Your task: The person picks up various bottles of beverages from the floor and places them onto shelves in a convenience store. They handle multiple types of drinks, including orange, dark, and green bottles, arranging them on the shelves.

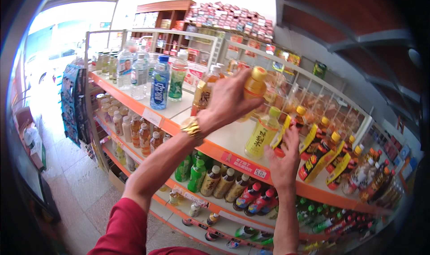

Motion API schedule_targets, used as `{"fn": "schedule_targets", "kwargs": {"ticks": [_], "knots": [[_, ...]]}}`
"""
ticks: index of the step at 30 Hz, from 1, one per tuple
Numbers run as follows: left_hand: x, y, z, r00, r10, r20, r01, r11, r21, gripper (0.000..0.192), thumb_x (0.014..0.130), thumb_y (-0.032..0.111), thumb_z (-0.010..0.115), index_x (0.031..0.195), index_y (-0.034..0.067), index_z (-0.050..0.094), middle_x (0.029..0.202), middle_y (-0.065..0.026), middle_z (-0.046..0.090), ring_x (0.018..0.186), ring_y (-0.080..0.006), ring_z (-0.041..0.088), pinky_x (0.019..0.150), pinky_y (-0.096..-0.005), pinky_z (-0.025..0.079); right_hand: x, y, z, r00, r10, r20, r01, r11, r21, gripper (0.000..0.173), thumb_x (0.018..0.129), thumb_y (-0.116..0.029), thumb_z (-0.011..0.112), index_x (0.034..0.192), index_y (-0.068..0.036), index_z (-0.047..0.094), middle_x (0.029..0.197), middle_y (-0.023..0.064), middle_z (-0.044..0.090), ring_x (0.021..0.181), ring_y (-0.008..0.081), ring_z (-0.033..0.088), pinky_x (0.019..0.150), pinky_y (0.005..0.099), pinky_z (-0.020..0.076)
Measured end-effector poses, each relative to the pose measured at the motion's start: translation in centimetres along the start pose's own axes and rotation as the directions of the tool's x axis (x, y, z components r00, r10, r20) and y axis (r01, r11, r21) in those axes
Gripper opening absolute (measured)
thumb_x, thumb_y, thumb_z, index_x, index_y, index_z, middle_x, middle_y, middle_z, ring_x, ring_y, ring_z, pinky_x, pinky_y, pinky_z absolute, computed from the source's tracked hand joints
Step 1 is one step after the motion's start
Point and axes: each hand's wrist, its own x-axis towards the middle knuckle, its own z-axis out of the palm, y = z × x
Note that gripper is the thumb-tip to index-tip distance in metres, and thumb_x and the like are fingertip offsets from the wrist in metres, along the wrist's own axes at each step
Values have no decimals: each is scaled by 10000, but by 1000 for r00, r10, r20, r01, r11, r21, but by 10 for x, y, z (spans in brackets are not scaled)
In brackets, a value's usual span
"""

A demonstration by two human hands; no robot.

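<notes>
My left hand [230, 95], with a gold watch [190, 126] at its wrist, grips a yellow-capped bottle of orange-yellow drink [256, 87] over the top shelf [223, 132]. Its fingers are largely hidden behind the bottle. My right hand [285, 157] holds nothing, fingers apart, by the front edge of that shelf. Just left of it stands an upright bottle of pale yellow drink with a green cap [263, 134]. Behind its fingertips is a dark drink bottle [299, 115] with a yellow cap and a yellow tag, partly covered by the hand.
A blue-capped bottle [160, 83] and other drinks stand on the left of the top shelf. Several yellow-tagged bottles [319, 157] line its right. A white wire rack [315, 77] rises behind. Lower shelves hold green bottles [197, 176]. A dark screen [28, 177] stands at left.
</notes>
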Motion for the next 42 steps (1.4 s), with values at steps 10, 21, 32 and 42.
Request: {"fn": "schedule_targets", "kwargs": {"ticks": [10,21,32,42], "knots": [[-8,-92,115,933,-136,333,117,990,77,629,850,567,850,1208,74,695,1004,-227,779,966,-445,758,813,-544,571,16,27,44,960,205,192,-167,967,-194,810,853,-192,907,1502,11,467,1241,246,752,1117,400,757,973,493,589],[-13,-131,122,861,-67,504,252,917,-310,733,873,468,883,1399,24,632,1140,-248,763,1079,-350,758,912,-440,579,19,38,59,922,275,273,-301,952,57,669,894,-38,796,1470,23,463,1301,211,723,1170,301,742,1016,423,588],[-133,-73,-88,972,-234,-32,235,970,55,580,829,265,913,1303,52,657,1223,-170,723,1110,-390,707,961,-491,559,-37,-29,82,952,-150,-268,131,988,-87,641,982,-102,743,1548,70,498,1416,228,667,1337,324,651,1170,462,508],[-126,-177,-148,844,-501,188,519,853,-57,959,825,493,911,1548,12,505,1314,-273,718,1217,-415,716,1041,-475,557,80,-9,219,932,342,119,-361,843,398,911,1068,-641,635,1662,1,381,1638,227,484,1487,338,505,1183,526,455]]}}
